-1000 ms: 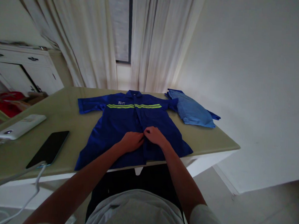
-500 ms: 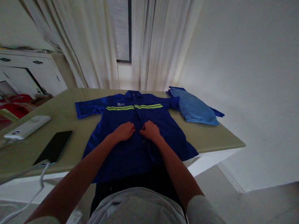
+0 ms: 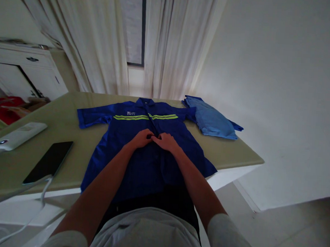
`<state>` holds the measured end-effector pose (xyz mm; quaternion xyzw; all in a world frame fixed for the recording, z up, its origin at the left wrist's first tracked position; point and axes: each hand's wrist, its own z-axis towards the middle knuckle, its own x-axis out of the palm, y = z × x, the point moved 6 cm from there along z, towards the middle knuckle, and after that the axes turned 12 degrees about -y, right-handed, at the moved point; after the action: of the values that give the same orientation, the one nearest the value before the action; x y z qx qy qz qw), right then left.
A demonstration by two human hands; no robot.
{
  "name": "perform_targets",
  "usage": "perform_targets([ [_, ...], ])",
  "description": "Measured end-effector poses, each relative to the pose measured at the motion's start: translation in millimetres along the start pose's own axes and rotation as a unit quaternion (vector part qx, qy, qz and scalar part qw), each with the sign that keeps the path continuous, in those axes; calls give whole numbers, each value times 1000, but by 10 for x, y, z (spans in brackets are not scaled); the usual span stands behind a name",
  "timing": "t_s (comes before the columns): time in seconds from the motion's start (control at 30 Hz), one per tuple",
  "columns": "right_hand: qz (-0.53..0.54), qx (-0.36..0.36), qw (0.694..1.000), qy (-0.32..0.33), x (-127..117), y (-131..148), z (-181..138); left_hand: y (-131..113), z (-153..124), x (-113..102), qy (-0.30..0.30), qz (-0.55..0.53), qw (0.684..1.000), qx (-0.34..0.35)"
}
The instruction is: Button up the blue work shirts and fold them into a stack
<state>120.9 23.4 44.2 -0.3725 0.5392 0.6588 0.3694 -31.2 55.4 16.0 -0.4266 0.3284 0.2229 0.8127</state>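
A dark blue short-sleeved work shirt (image 3: pixel 126 130) with a yellow-green reflective stripe across the chest lies spread on the table, collar toward the window and hem hanging over the near edge. At the middle of its front opening, my left hand (image 3: pixel 142 139) is closed on the shirt's placket. Right beside it, my right hand (image 3: pixel 166 142) pinches the other front edge, its fingertips meeting those of the left. Whether a button sits between the fingers is too small to see.
Light blue folded clothing (image 3: pixel 213 120) lies at the right, touching the shirt's sleeve. On the left are a black phone (image 3: pixel 49 161) with a white cable (image 3: pixel 42 196) and a white power bank (image 3: pixel 19 136). A wall (image 3: pixel 279 107) stands at the right, curtains (image 3: pixel 103 43) behind the table.
My hands have come together; a small gap showed between them before. The two front edges of the shirt now meet there. The view has shifted slightly.
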Motion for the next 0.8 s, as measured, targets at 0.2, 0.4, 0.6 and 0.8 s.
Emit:
perform_targets([
  [0.2, -15, 1, 998, -53, 120, 101, 91, 35, -80, -150, 5, -19, 1000, -8],
  [0.4, 92, -41, 983, -151, 189, -50, 73, -102, -124, -119, 6, -26, 1000, -13],
  [0.6, 209, -70, 966, -132, 155, -142, 129, -124, -130, -100, -15, 36, 998, -43],
  [0.8, 176, -55, 972, -148, 161, -196, 136, -125, -141, -99, -29, 38, 997, -59],
])
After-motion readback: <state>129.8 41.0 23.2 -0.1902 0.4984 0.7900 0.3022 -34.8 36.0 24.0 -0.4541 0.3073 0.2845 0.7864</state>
